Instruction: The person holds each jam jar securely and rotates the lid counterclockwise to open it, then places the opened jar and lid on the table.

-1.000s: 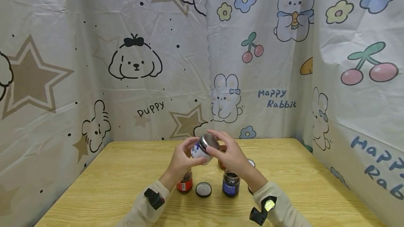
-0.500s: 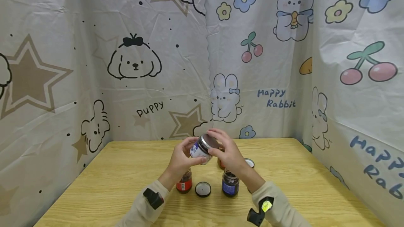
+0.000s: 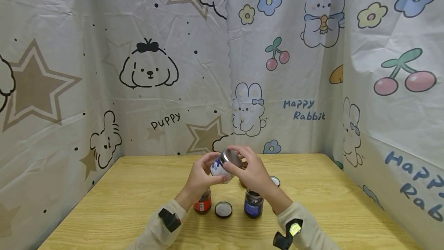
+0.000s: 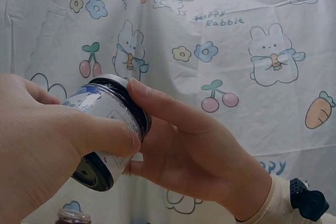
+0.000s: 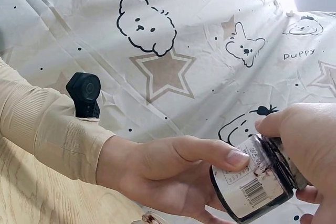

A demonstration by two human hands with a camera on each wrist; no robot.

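Observation:
Above the table, my left hand (image 3: 201,173) grips the body of a glass jar (image 3: 219,168) with a white-and-blue label. The jar is tilted, its silver lid (image 3: 234,157) turned up and to the right. My right hand (image 3: 254,171) grips that lid, with the thumb on the near side and the fingers over the far side. In the left wrist view the left thumb (image 4: 105,135) lies across the label. A barcode and dark smears near the neck show on the jar (image 5: 252,187) in the right wrist view.
Below the hands stand a red-labelled jar (image 3: 202,203) and an uncapped blue-labelled jar (image 3: 254,206) with dark contents. Between them a lid (image 3: 223,210) lies on the wooden table (image 3: 138,203). Another lid (image 3: 275,181) lies farther right. Behind the right hand an amber jar (image 3: 242,182) is mostly hidden.
My right thumb has shifted slightly left on the lid. The jar stays tilted in both hands at nearly the same place, and the head view has moved a little.

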